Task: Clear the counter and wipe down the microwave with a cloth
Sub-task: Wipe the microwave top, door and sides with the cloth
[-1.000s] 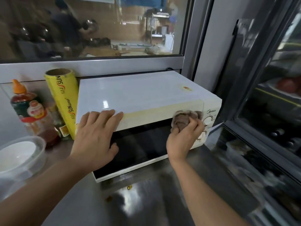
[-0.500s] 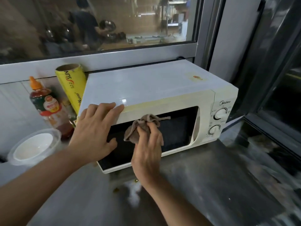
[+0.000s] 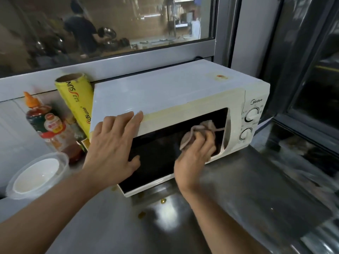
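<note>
A white microwave (image 3: 174, 92) with a dark glass door stands on the steel counter (image 3: 229, 208) under a window. My left hand (image 3: 113, 145) lies flat over the door's upper left corner, fingers straight, fingertips on the top edge. My right hand (image 3: 194, 160) grips a bunched grey-brown cloth (image 3: 198, 131) and presses it against the right part of the door glass, close to the door's handle edge. Two white dials sit on the control panel (image 3: 251, 118) to the right of the cloth.
Left of the microwave lean a yellow cling-film roll (image 3: 78, 103) and a sauce bottle with an orange cap (image 3: 49, 125). A clear tub holding a white bowl (image 3: 36, 175) sits at the front left. Small crumbs (image 3: 163, 200) lie on the counter. A dark glass cabinet (image 3: 311, 88) stands right.
My right hand has swept the cloth from the door's middle back to the right side of the glass. My left hand has stayed on the door's upper left corner.
</note>
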A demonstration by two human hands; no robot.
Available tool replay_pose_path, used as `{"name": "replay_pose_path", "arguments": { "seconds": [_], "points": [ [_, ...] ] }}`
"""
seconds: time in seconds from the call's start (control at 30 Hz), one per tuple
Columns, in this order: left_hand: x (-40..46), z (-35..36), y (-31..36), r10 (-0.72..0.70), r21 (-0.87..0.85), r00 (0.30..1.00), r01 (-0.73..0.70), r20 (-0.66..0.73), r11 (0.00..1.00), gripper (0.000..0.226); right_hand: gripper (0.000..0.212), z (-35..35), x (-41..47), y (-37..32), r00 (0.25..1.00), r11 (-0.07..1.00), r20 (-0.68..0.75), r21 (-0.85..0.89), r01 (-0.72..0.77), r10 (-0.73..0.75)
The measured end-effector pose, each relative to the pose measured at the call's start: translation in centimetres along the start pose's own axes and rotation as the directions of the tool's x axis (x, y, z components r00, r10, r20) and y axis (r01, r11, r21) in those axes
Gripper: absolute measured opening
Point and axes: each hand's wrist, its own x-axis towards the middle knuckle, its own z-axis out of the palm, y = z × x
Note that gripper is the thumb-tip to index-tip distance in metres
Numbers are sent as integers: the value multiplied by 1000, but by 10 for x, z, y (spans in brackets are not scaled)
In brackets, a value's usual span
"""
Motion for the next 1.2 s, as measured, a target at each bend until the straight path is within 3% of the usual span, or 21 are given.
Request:
{"name": "replay_pose_path", "arguments": {
  "seconds": [0.17,0.23,0.37,0.57,0.73,0.87,1.0,1.1,1.2],
  "points": [
    [-20,-6,-21,51,-22,999,-51,-7,998,90,28,15,-67,-16,981,988,115,27,153,-155],
    [-31,-6,-31,24,-25,1000,-23,14,999,91,31,8,-56,-4,962,978,177,40,204,-208],
    [-37,3,-36,32,-44,999,-32,12,999,95,66,-9,2,25,991,997,130,-69,26,-17],
    [-35,11,-33,4,-70,1000,-5,-5,998,101,79,1,1,10,974,973,19,-63,-222,224],
    [-35,12,-33,-5,-79,999,2,-36,997,93,86,12,-69,-23,986,995,138,17,-101,98],
    [-34,15,-32,-9,-92,999,5,-39,996,91,79,-2,-16,-24,992,992,88,78,-102,95],
    [-33,18,-32,-33,-117,998,27,-54,993,86,72,-12,38,-12,997,997,2,26,-76,76],
    [-32,21,-30,-60,-134,995,49,-78,990,83,73,-8,30,15,997,997,39,19,-71,70],
    [-31,24,-28,-75,-134,992,61,-99,989,81,77,-1,5,39,985,987,70,28,-159,157]
  ]
}}
